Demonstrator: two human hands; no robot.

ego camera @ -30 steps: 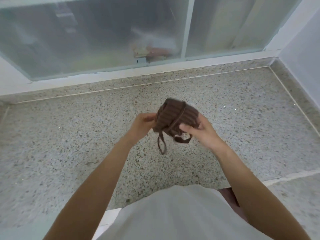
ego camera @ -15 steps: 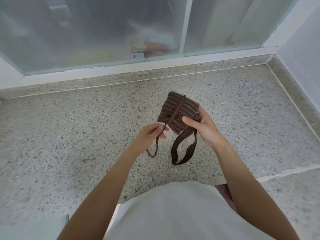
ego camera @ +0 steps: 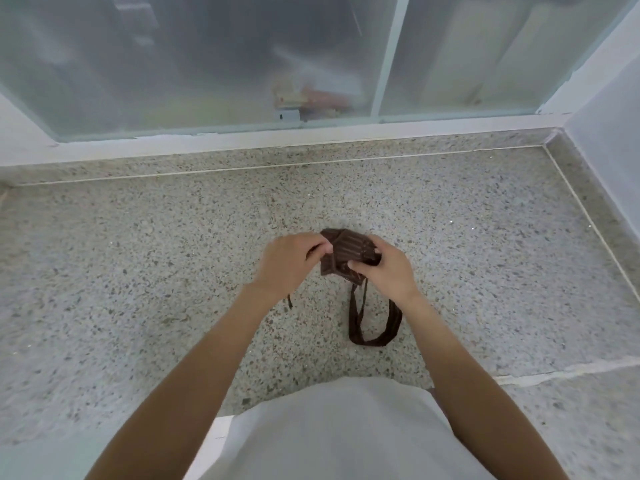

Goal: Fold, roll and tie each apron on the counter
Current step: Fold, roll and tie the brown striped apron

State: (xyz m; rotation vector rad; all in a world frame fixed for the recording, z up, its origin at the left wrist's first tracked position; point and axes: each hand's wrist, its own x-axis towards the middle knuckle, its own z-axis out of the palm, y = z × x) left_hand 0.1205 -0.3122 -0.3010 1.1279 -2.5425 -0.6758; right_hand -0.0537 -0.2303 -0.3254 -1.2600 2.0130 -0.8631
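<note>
Speckled granite counter (ego camera: 138, 271); frosted sliding window (ego camera: 207, 57) behind; pale wall (ego camera: 609, 126) right.

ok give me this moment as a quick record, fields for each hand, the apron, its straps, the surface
left hand: pinches a thin strap at the roll's left end
right hand: grips the roll's right end
apron: brown striped, rolled small, held between both hands
straps: wide loop hangs below the roll
counter: speckled stone
backdrop: frosted window

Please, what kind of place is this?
Probably a kitchen or utility room in a home: a speckled stone counter runs into a corner beneath a frosted sliding window, and both hands hold a rolled brown apron.
</note>
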